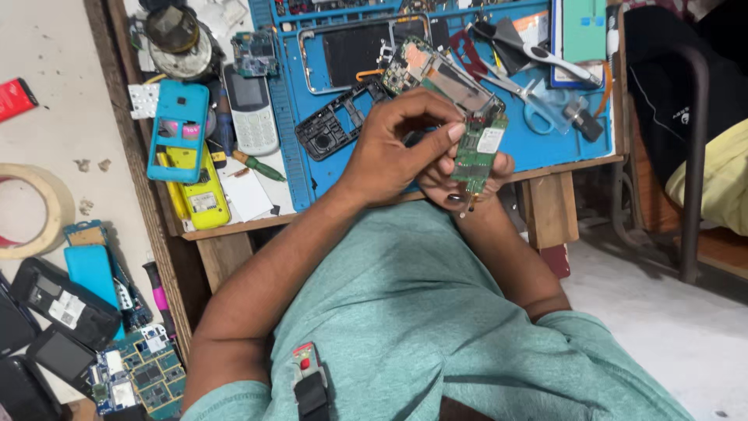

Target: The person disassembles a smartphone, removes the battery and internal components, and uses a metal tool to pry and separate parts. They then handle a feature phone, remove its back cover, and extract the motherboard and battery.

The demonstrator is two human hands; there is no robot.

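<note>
The person's left hand (389, 148) is curled, with the thumb and the fingers pinching the top part of a small green circuit board (477, 152), so it is grasping the board. The right hand (460, 179) lies under and behind the board, mostly hidden by the left hand and the board itself; its fingers are bent around the lower edge, supporting it. The board is held upright in the air, just over the front edge of a wooden table (545, 168) and above the person's green shirt (421, 312). Behind the hands, a blue work mat (545, 144) covers the table. On it I can see a black phone frame (339, 117), one larger phone body with a dark middle (354, 51), another opened circuit assembly (436, 74), one pair of scissors with blue handles (530, 105) and one pair of tweezers (545, 54). To the left of the mat lie one grey keypad phone (251, 109), one turquoise phone cover (179, 129) and one yellow phone shell (199, 195). On the floor further left there is a roll of tape (35, 210), two black phones (66, 304), and some more green boards (144, 374).
</note>
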